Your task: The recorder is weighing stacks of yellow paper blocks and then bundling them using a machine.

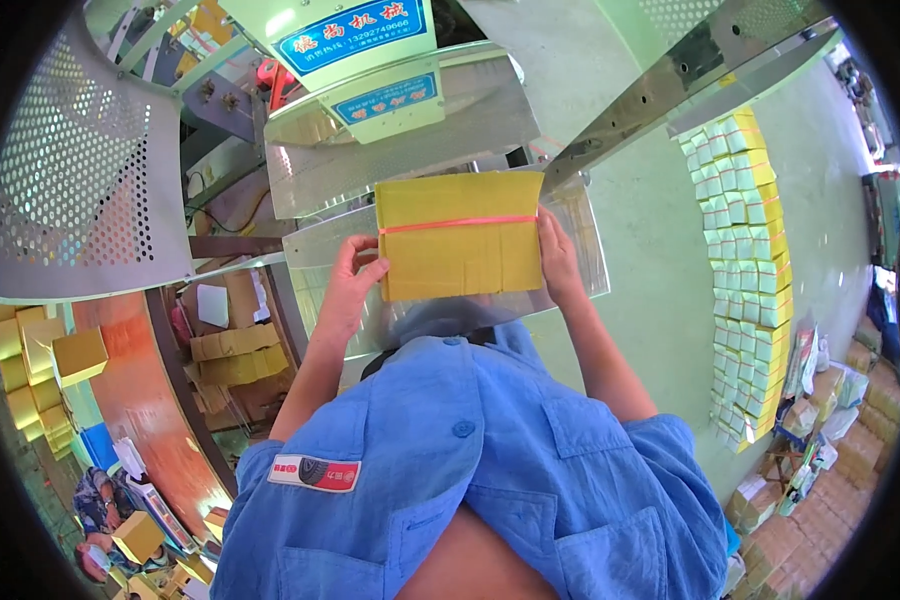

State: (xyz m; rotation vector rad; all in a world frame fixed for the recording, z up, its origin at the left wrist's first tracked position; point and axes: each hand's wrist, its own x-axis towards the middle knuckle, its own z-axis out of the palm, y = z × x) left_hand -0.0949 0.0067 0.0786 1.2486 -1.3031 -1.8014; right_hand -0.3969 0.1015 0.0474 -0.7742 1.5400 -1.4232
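Between my two hands is a yellow cardboard bundle (460, 262), with a pink strap (458, 223) running across its upper part. My left hand (354, 280) grips its left edge, the thumb lying near the front corner. Along the right edge, my right hand (558, 255) presses with fingers held together; its fingertips are partly behind the bundle. Under and around the bundle lies a shiny metal machine table (315, 255). Whether the bundle rests on that metal or is held just above it, I cannot tell.
A machine with a pale housing (370, 60) stands ahead, and a slanted metal beam (660, 95) crosses at right. A perforated guard (90, 170) is at left. Stacked strapped bundles (745, 290) line the right floor. Beside a reddish table (135, 385), another person (100, 510) is at lower left.
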